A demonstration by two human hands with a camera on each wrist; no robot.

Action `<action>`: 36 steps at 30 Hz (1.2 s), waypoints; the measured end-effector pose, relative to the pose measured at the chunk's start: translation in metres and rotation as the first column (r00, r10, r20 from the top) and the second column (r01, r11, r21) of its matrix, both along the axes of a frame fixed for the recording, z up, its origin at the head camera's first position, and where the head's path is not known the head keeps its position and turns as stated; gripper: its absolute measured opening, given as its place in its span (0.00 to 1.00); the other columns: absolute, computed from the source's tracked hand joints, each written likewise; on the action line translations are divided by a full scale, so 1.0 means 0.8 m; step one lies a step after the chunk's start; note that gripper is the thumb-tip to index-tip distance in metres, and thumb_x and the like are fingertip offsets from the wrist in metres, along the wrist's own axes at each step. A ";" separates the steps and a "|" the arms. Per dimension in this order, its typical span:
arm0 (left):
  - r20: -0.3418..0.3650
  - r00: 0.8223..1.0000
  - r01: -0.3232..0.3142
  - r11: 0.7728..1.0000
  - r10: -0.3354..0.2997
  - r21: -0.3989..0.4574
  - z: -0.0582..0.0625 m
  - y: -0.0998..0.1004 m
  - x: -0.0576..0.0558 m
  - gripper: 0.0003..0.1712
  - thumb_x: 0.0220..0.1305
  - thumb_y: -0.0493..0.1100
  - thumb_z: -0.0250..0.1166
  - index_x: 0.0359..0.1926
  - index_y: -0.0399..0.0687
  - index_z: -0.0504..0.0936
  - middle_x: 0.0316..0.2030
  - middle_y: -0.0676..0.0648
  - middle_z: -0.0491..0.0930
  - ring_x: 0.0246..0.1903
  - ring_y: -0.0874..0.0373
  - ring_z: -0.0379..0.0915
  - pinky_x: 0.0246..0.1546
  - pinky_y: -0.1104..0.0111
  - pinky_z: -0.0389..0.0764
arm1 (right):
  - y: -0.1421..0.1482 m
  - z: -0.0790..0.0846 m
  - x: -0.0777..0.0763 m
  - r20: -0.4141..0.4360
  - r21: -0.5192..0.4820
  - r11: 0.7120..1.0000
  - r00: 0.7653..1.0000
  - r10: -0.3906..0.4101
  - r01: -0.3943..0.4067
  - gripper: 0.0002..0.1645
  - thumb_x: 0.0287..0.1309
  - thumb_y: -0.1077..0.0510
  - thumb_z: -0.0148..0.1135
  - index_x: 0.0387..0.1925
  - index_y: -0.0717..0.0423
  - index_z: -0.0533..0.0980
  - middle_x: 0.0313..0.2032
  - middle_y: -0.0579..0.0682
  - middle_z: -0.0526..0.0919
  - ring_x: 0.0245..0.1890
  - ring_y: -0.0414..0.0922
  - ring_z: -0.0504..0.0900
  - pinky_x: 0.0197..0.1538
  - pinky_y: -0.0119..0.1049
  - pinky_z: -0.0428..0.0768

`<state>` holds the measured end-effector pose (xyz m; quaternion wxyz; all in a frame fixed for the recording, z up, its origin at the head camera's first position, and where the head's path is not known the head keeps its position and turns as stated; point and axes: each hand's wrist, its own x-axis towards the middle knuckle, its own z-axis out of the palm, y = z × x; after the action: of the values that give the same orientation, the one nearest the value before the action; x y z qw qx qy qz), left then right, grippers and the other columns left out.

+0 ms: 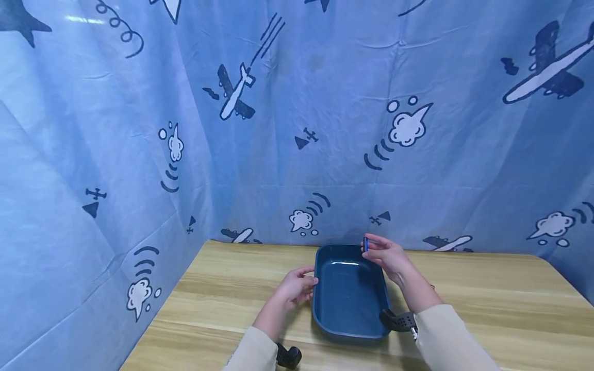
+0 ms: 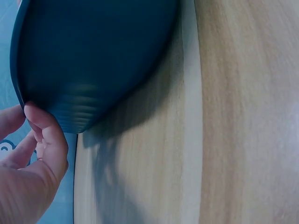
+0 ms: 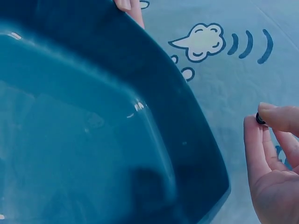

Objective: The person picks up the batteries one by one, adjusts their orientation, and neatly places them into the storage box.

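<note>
A deep blue rectangular basin [image 1: 350, 301] with rounded corners stands on the wooden table; its inside shows bare in the head view. At its left side my left hand [image 1: 296, 285] pinches the rim between thumb and fingers, as the left wrist view also shows on the basin's wall [image 2: 107, 51]. My right hand [image 1: 389, 258] is raised at the far right corner of the basin. Between its thumb and fingertips it holds a small blue and black battery [image 1: 365, 245], upright in the head view. From the right wrist, only the dark end of the battery [image 3: 260, 119] shows.
The wooden table [image 1: 223, 288] runs out on both sides of the basin. Behind and to the left hangs a blue curtain [image 1: 278, 170] printed with planes and clouds. A black wrist mount [image 1: 397, 320] on the right arm overlaps the basin's near right edge.
</note>
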<state>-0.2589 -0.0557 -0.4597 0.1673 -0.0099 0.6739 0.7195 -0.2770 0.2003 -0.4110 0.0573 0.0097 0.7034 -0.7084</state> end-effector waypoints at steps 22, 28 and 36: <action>-0.002 1.000 -0.021 0.998 0.021 0.058 -0.005 0.005 0.003 0.26 0.58 0.30 0.59 0.59 0.38 0.69 0.31 0.46 0.77 0.28 0.59 0.72 0.22 0.74 0.75 | -0.035 -0.001 -0.011 0.005 -0.121 0.992 0.999 0.046 -0.045 0.38 0.54 0.73 0.58 0.65 0.68 0.56 0.56 0.65 0.69 0.42 0.41 0.79 0.45 0.30 0.78; 0.003 1.000 -0.028 0.998 0.028 0.061 -0.005 0.007 0.003 0.25 0.58 0.29 0.58 0.58 0.37 0.70 0.30 0.47 0.76 0.27 0.60 0.72 0.21 0.75 0.75 | -0.043 -0.005 -0.013 0.024 -0.100 0.994 0.999 0.038 -0.035 0.37 0.53 0.72 0.59 0.65 0.67 0.58 0.56 0.66 0.66 0.40 0.40 0.79 0.45 0.30 0.78; 0.014 0.999 -0.030 0.999 0.030 0.033 -0.003 0.005 0.001 0.25 0.58 0.30 0.59 0.58 0.39 0.70 0.31 0.46 0.76 0.28 0.58 0.72 0.22 0.74 0.76 | -0.054 -0.016 -0.019 0.022 -0.164 0.985 0.998 0.056 -0.052 0.39 0.50 0.76 0.58 0.64 0.72 0.56 0.45 0.61 0.73 0.36 0.41 0.79 0.42 0.32 0.79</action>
<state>-0.2584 -0.0516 -0.4624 0.1610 -0.0220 0.6604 0.7331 -0.2923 0.1572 -0.4241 0.0865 -0.0049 0.6422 -0.7616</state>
